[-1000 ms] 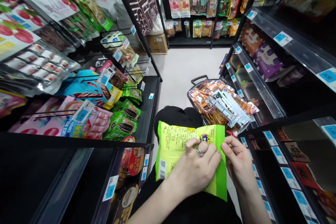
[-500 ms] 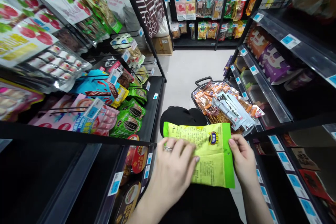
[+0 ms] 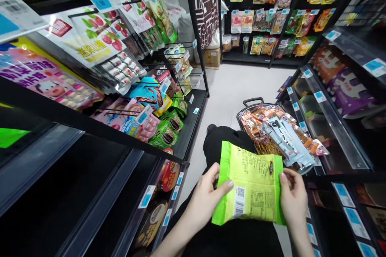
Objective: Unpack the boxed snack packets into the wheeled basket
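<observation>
A yellow-green snack bag (image 3: 253, 184) with bright green end seals is held up over my lap, its printed back with a barcode towards me. My left hand (image 3: 208, 190) grips the left seal, thumb on the front and fingers behind. At the opposite seal, my right hand (image 3: 292, 192) pinches the edge between thumb and curled fingers. Just beyond the bag stands a black basket (image 3: 247, 102) heaped with orange snack packets (image 3: 256, 118) and several pale blue packets (image 3: 288, 138).
Shelves with hanging snack bags (image 3: 99, 48) line the left, above a dark lower shelf (image 3: 193, 116). Clear-fronted shelving (image 3: 334, 116) runs along the right. A cardboard box (image 3: 212, 58) sits at the aisle's far end, before a rear snack rack (image 3: 271, 58).
My left hand has moved off the bag's face and now grips its left seal. The bag has tilted, showing its barcode. The view has swung left, shifting the shelves rightward.
</observation>
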Tool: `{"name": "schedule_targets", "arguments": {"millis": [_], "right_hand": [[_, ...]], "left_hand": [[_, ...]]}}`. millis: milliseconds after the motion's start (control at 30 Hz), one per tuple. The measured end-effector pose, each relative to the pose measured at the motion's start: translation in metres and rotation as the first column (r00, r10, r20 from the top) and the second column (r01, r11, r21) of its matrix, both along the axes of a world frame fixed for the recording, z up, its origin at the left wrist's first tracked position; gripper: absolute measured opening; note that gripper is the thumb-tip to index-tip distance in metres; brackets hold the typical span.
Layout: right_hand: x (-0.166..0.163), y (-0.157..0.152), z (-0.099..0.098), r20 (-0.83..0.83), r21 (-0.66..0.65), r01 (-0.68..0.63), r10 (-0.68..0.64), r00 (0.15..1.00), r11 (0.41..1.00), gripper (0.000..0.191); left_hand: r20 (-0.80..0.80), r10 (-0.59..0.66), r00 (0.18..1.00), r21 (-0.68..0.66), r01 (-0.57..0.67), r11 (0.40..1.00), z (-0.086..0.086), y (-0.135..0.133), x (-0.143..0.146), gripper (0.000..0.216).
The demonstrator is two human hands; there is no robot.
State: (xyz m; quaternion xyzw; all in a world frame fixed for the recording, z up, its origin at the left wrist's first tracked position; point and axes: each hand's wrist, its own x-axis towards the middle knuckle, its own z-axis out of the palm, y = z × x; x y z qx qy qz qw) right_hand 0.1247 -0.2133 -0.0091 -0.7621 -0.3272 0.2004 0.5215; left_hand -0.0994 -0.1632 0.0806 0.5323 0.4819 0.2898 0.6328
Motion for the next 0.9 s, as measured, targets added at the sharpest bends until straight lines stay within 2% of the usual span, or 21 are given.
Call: {"name": "schedule_targets", "arguments": {"millis": [67, 133, 167, 233, 267, 333, 433, 500, 633, 767, 900], "right_hand": [[-0.006, -0.003, 0.017, 0.289, 0.110, -0.058, 0.023, 0.957, 0.992, 0.040], [-0.015, -0.006, 0.042, 0.533, 0.185, -0.309, 0.169, 0.829, 0.933, 0.035], [-0.021, -0.007, 0.055, 0.611, 0.177, -0.456, 0.266, 0.745, 0.872, 0.033], [-0.034, -0.007, 0.077, 0.694, 0.115, -0.647, 0.405, 0.595, 0.753, 0.035], [-0.040, -0.006, 0.084, 0.718, 0.082, -0.683, 0.433, 0.546, 0.726, 0.037], [-0.049, -0.004, 0.091, 0.749, 0.030, -0.697, 0.446, 0.490, 0.716, 0.037], [-0.055, -0.001, 0.089, 0.742, 0.001, -0.699, 0.468, 0.480, 0.715, 0.025], [-0.055, 0.000, 0.086, 0.711, 0.008, -0.679, 0.474, 0.520, 0.734, 0.018], [-0.053, 0.001, 0.082, 0.667, 0.003, -0.636, 0.472, 0.577, 0.772, 0.018], [-0.049, 0.002, 0.081, 0.659, -0.030, -0.702, 0.543, 0.521, 0.711, 0.007], [-0.049, 0.000, 0.080, 0.657, -0.001, -0.713, 0.538, 0.528, 0.701, 0.009]], "left_hand": [[0.015, 0.001, 1.000, 0.029, -0.001, 1.000, 0.001, -0.002, 0.003, 0.021], [-0.007, -0.033, 0.999, 0.077, 0.034, 0.996, 0.003, -0.005, 0.004, 0.023], [-0.019, -0.063, 0.998, 0.096, 0.065, 0.993, 0.004, -0.007, 0.004, 0.024], [-0.029, -0.128, 0.991, 0.130, 0.131, 0.983, 0.007, -0.008, 0.004, 0.025], [-0.033, -0.153, 0.988, 0.147, 0.156, 0.977, 0.007, -0.008, 0.004, 0.025], [-0.043, -0.179, 0.983, 0.178, 0.184, 0.967, 0.008, -0.008, 0.003, 0.026], [-0.045, -0.207, 0.977, 0.199, 0.211, 0.957, 0.005, -0.006, 0.001, 0.028], [-0.041, -0.225, 0.974, 0.201, 0.229, 0.952, 0.002, -0.005, 0.000, 0.029], [-0.047, -0.199, 0.979, 0.193, 0.204, 0.960, -0.005, -0.005, 0.001, 0.032], [-0.083, -0.204, 0.975, 0.196, 0.217, 0.956, -0.007, -0.004, 0.003, 0.033], [-0.118, -0.240, 0.964, 0.186, 0.259, 0.948, 0.001, 0.003, 0.005, 0.032]]}}
